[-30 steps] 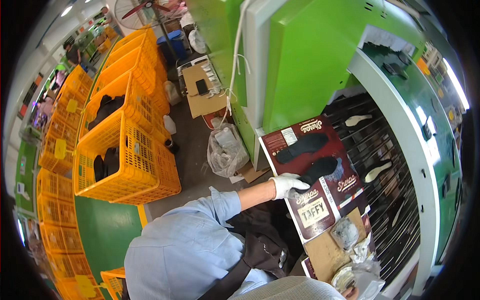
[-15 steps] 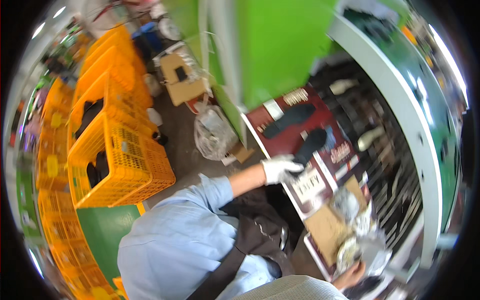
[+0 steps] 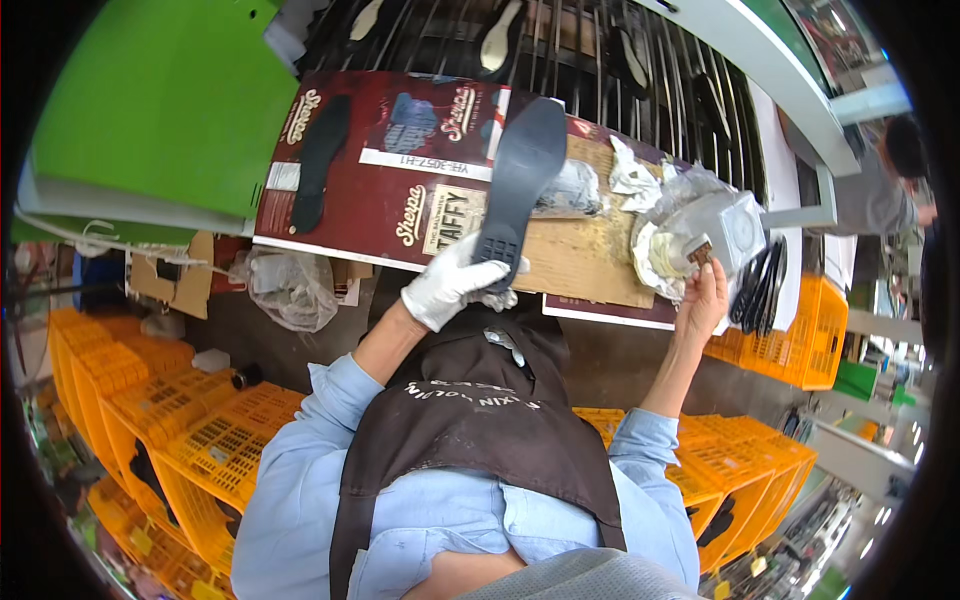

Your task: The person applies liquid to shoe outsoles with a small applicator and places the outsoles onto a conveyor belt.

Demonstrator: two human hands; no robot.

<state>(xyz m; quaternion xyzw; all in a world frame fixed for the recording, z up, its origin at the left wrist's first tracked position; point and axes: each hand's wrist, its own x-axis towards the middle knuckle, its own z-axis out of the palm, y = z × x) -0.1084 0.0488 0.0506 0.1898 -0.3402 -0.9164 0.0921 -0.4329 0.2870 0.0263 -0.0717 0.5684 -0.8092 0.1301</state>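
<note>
My left hand (image 3: 445, 283), in a white glove, grips a dark shoe sole (image 3: 527, 160) by its heel end, the toe end pointing away from me. Bare, my right hand (image 3: 706, 298) pinches a small brown flat piece (image 3: 701, 254), perhaps a brush handle, above a pale, crusted dish (image 3: 655, 262). Touching that dish is a clear plastic container (image 3: 728, 228). A second dark sole (image 3: 320, 165) lies on the maroon printed cardboard (image 3: 400, 240) to the left. Behind the held sole sits a plastic-wrapped bundle (image 3: 570, 188) on stained brown cardboard (image 3: 590, 250).
Beyond the cardboard runs a rack of dark bars (image 3: 570, 50) carrying pale-faced soles (image 3: 500, 38). A green panel (image 3: 150, 110) stands at the left. Orange crates (image 3: 220, 440) are behind me on both sides. Black cord loops (image 3: 762, 285) hang at the right, and crumpled white paper (image 3: 632, 178) lies near the container.
The view has swung round to face the cardboard squarely. My left hand has lifted the nearer sole off the cardboard. My right hand remains by the dish.
</note>
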